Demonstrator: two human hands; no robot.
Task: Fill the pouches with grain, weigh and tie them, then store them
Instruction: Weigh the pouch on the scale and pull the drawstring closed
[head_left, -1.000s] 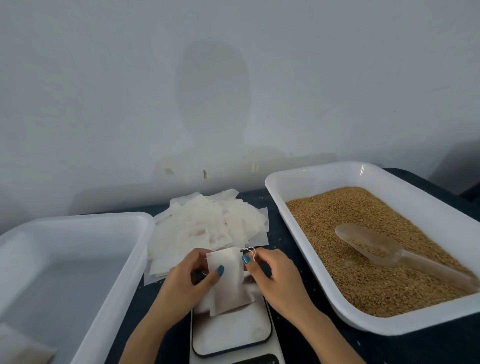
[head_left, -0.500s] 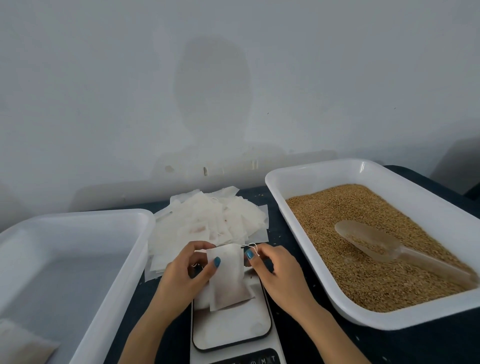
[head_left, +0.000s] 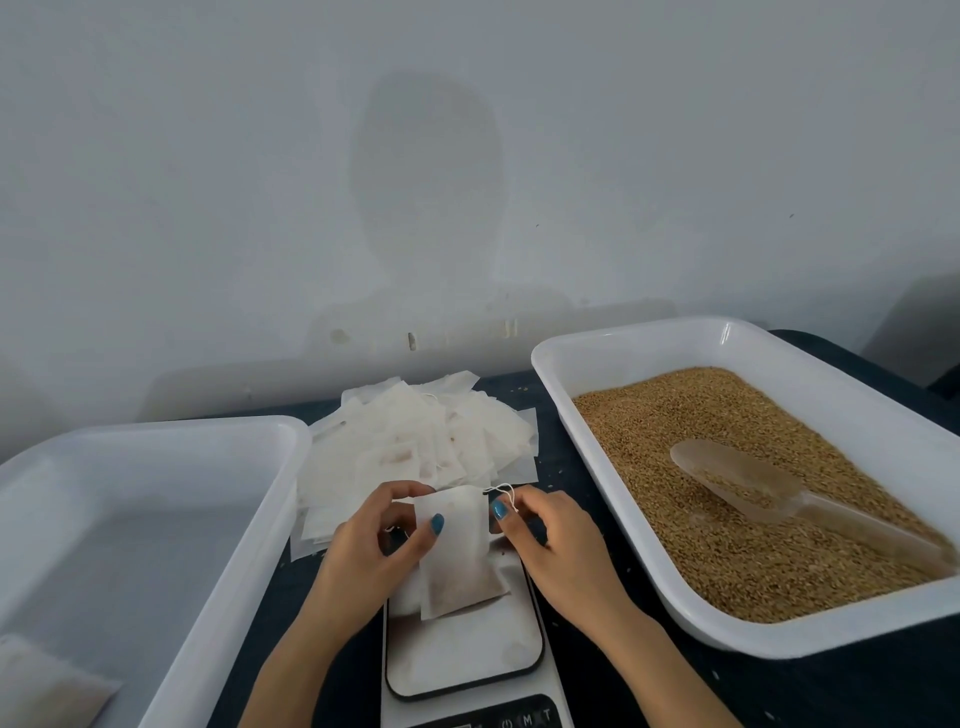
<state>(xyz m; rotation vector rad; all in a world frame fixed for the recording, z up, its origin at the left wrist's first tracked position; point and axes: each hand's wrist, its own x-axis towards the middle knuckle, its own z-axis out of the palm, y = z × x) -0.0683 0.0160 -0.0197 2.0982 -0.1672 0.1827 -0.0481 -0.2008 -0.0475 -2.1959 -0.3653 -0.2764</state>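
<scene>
Head view: left hand (head_left: 374, 545) and right hand (head_left: 558, 545) pinch the top corners of the pouch (head_left: 457, 558) over the scale (head_left: 467, 657); best to spread its mouth wide before fetching the scoop (head_left: 753, 486) at 3 o'clock.

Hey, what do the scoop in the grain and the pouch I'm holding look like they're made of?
Scoop: likely translucent plastic, smooth; grain shows through its bowl. Pouch: thin white filter-like paper or nonwoven fabric, matte, slightly see-through, with a string at its top.

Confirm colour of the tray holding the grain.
White, glossy tray; the head view, the only one, shows it clearly.
</scene>
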